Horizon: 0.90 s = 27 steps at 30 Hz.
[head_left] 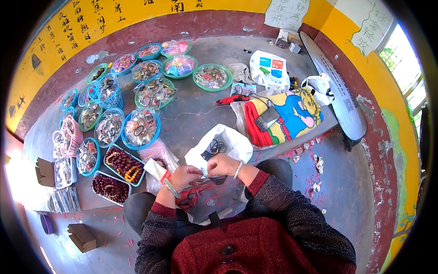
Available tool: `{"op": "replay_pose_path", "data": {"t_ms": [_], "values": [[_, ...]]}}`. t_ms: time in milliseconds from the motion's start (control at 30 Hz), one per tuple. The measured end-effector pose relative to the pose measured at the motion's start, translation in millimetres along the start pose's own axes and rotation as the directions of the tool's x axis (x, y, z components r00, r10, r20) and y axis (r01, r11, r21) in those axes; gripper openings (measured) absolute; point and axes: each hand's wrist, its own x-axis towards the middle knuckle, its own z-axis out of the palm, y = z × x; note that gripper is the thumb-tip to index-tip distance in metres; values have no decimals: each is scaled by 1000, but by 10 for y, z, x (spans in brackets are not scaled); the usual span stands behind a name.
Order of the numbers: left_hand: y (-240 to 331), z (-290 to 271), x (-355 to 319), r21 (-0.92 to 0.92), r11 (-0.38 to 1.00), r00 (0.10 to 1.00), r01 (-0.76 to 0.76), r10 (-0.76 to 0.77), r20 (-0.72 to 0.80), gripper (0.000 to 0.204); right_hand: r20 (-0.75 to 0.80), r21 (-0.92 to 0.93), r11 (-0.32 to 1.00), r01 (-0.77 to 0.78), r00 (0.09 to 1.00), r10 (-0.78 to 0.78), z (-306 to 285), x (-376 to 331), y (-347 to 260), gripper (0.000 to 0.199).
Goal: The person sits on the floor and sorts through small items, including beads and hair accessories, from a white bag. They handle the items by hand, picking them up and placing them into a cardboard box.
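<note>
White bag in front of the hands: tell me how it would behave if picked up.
The white bag is probably floppy, since its rim is creased and uneven. It looks fairly light for its size, with only a small cluster of dark looped items visible inside. Lifted by one edge, its wide-open mouth might sag and spill them.

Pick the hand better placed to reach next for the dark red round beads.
Left, probably. The left hand is nearer the dark red round beads, which lie on that side; the right hand is farther across. Both are at the open white plastic bag.
</note>
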Motion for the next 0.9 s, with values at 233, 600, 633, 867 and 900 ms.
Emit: {"op": "replay_pose_path", "data": {"t_ms": [233,600,633,867,900], "values": [[-67,-21,76,-46,999,979,17,-26,-203,16,-336,-343,906,249,868,-366,120,19,-24,22],[-186,132,155,586,811,963,4,155,-222,21,-53,-664,659,354,856,-514,436,-62,-137,16],[-179,141,153,640,768,962,11,167,-217,21,-38,-692,641,332,870,-491,444,-60,-110,15],[-315,109,215,638,769,946,35,181,-270,25,-46,-744,649,159,957,-288,486,-78,-61,13],[-316,96,226,581,813,949,46,147,-280,25,-62,-736,660,150,956,-286,485,-76,-61,12]]}}
